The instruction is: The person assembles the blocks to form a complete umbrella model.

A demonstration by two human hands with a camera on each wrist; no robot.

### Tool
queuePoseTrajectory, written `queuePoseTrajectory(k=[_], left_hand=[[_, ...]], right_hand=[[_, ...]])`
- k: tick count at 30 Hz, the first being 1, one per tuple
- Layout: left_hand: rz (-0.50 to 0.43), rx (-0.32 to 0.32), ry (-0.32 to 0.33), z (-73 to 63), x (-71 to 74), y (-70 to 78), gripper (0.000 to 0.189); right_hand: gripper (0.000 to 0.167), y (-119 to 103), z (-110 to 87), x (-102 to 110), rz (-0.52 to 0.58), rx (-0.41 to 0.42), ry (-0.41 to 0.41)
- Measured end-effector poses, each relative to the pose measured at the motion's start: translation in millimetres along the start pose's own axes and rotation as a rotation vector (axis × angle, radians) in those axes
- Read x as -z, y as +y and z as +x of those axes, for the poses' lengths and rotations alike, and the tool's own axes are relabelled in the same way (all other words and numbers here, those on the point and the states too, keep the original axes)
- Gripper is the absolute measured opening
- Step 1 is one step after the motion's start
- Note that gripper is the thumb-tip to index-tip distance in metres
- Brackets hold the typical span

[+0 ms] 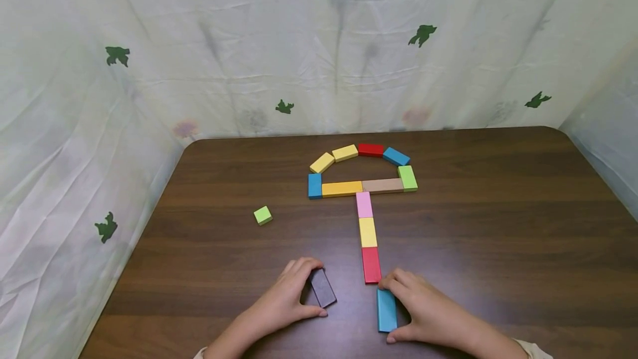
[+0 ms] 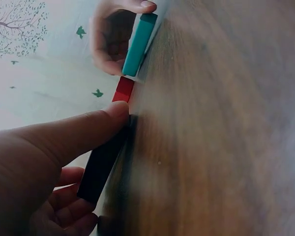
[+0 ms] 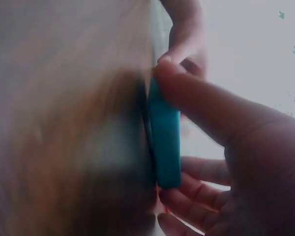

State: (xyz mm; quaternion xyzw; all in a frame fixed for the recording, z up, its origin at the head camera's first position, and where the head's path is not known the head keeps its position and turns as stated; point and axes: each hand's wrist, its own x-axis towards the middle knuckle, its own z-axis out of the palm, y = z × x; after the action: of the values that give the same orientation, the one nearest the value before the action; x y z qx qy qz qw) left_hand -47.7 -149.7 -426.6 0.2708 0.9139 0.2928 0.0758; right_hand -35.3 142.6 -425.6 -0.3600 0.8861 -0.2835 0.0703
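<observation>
In the head view my left hand (image 1: pixel 283 299) pinches a dark block (image 1: pixel 323 288) by its two ends, thumb at the near end. My right hand (image 1: pixel 423 310) grips a blue block (image 1: pixel 386 311) lengthwise, thumb at its near end and fingers at its far end. That block is just below a red block (image 1: pixel 371 265), which ends a column with a yellow block (image 1: pixel 368 232) and a pink block (image 1: pixel 364 204). The left wrist view shows the dark block (image 2: pixel 104 164) between thumb and fingers, low over the table. Contact with the tabletop is hard to tell.
Above the column, an orange block (image 1: pixel 341 189) and a tan block (image 1: pixel 382 185) form a bar, with several coloured blocks curving over it, including a dark red one (image 1: pixel 371 150). A small green block (image 1: pixel 263 215) lies apart, left on the brown table (image 1: pixel 498 226). Patterned cloth (image 1: pixel 319 43) hangs behind.
</observation>
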Motion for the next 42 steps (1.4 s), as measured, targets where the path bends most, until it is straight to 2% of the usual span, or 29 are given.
queuePoseTrajectory(k=[7, 13, 19, 22, 27, 38, 42], left_hand=[[0.011, -0.008, 0.013, 1.0, -1.3, -1.3, 0.072], [0.021, -0.009, 0.018, 1.7, -1.5, -2.1, 0.073], [0.020, -0.010, 0.018, 2.3, -2.1, -3.1, 0.073], [0.020, -0.012, 0.021, 2.0, -2.4, -3.4, 0.073], [0.023, -0.022, 0.033, 1.6, -2.7, -3.8, 0.072], [0.029, -0.014, 0.018, 2.2, -2.2, -4.1, 0.072], [0.039, -0.012, 0.017, 2.5, -2.0, -3.4, 0.073]], right_hand=[[0.071, 0, -0.8, -4, 0.005, -0.012, -0.004], [0.075, 0, -0.5, 1, 0.144, -0.073, -0.085], [0.058, 5, -2.5, 9, 0.230, 0.003, -0.109], [0.053, 7, -2.2, 8, 0.241, 0.034, -0.094], [0.048, 7, -0.8, 3, 0.238, 0.040, -0.052], [0.040, 6, 2.8, -11, 0.189, 0.125, 0.128], [0.036, 4, 3.7, -15, 0.177, 0.095, 0.162]])
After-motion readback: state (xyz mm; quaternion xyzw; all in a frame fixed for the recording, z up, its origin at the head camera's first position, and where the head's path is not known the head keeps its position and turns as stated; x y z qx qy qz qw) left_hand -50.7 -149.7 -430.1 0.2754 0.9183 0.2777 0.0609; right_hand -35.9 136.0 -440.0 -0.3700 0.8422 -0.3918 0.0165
